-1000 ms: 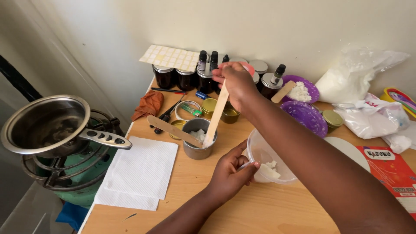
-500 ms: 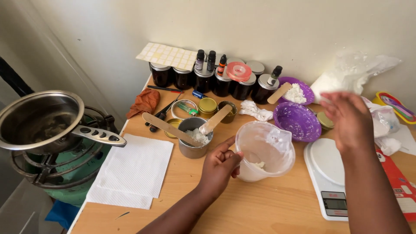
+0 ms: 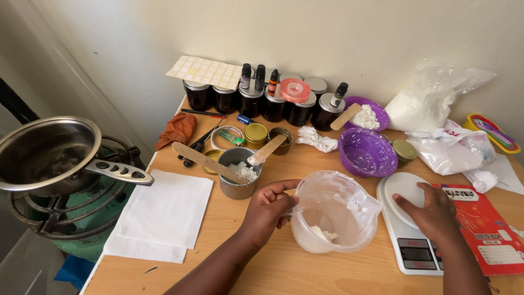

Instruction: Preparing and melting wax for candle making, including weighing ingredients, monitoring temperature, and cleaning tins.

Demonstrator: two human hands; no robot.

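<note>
the left hand [image 3: 267,210] has its grip closed around the handle of a clear plastic jug [image 3: 334,214], tilting it toward the camera above the wooden surface [image 3: 262,262]; a few white flakes sit at the jug's bottom. the right hand [image 3: 434,210] rests flat on a white kitchen scale [image 3: 406,229] just right of the jug, fingers spread and loose, pinching nothing (its fingertips lie on the round weighing plate). just left of the jug, on the far side of the left hand, stands a small metal cup [image 3: 238,177] holding white flakes, with two flat wooden sticks [image 3: 204,161] leaning in it. further back, a purple bowl [image 3: 367,153] sits near a row of dark jars [image 3: 256,101] along the wall. a white paper towel [image 3: 161,216] lies at the left, beside a steel pot [image 3: 46,153] on a gas burner off the surface's left edge.
</note>
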